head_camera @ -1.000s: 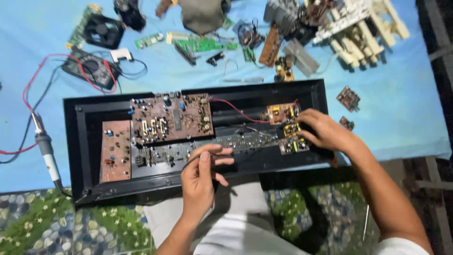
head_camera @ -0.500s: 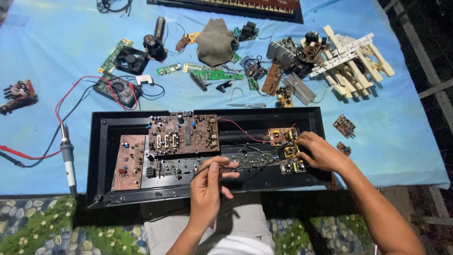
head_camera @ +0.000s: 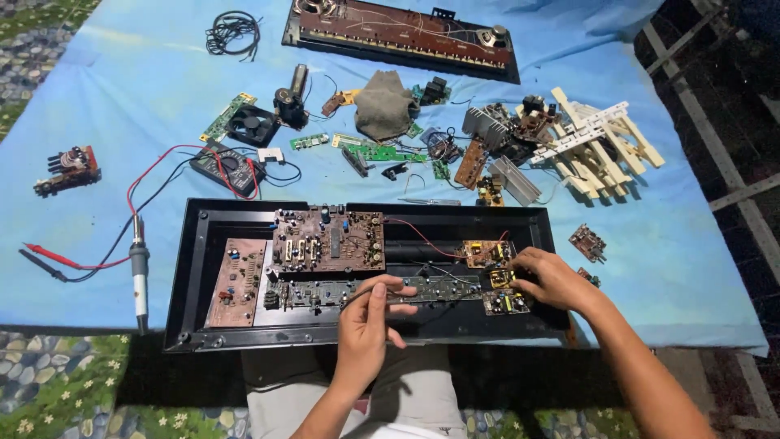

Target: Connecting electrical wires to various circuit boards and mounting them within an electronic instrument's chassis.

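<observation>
Your left hand pinched a thin tool, tip on the long green board inside the black case. Your right hand curled closed on the small yellow boards. Steadying that wrist seemed wise.

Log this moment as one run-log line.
left hand: pinching thin tool over long circuit board | right hand: on small yellow boards | black case: open

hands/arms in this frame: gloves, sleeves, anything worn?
No gloves. The left hand and right hand are bare, and both forearms are uncovered as far as the frame shows. No watch, ring or band is visible on either wrist. No sleeves reach into view.
</observation>
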